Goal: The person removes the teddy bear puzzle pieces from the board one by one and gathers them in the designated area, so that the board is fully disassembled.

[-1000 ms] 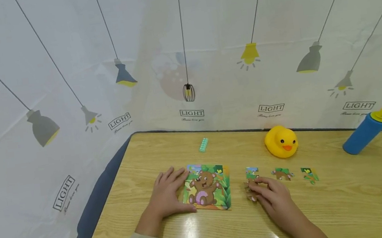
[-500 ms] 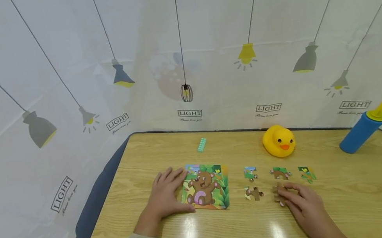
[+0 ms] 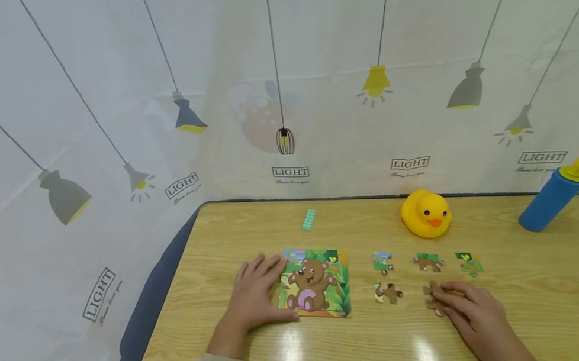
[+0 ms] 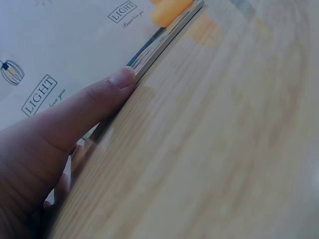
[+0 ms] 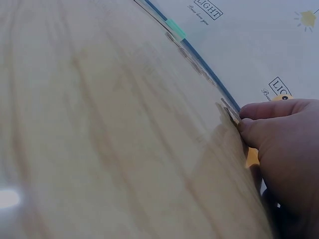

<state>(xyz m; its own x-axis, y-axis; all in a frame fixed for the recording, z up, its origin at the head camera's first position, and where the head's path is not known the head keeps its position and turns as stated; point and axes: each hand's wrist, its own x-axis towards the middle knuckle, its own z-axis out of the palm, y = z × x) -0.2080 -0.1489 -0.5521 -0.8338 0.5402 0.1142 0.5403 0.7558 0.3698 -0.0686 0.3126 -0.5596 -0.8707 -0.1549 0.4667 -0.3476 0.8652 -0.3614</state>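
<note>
My left hand [image 3: 254,292] rests at the left side of a square bear picture [image 3: 314,285], fingers spread along its upper left and thumb at its lower edge. In the left wrist view the thumb [image 4: 119,79] touches the picture's edge. My right hand [image 3: 473,308] pinches a brown puzzle piece [image 3: 434,298] between thumb and fingertips, low at the table; the fingers cover its right part. Left of it lies another brown puzzle piece [image 3: 388,293]. Behind them, in a row, are a blue-green piece [image 3: 382,262], a brown-and-green piece [image 3: 429,262] and a green-yellow piece [image 3: 469,263].
A yellow rubber duck [image 3: 425,214] sits behind the pieces. Farther right stands a tilted blue pump [image 3: 554,198] with a yellow nozzle. A small mint-green strip [image 3: 309,220] lies behind the picture. The wooden table [image 3: 358,357] ends at a wall covering [image 3: 338,139] printed with lamps.
My right hand has moved right with the brown piece, leaving another brown piece on the table below the blue-green one. The left hand has stayed at the picture.
</note>
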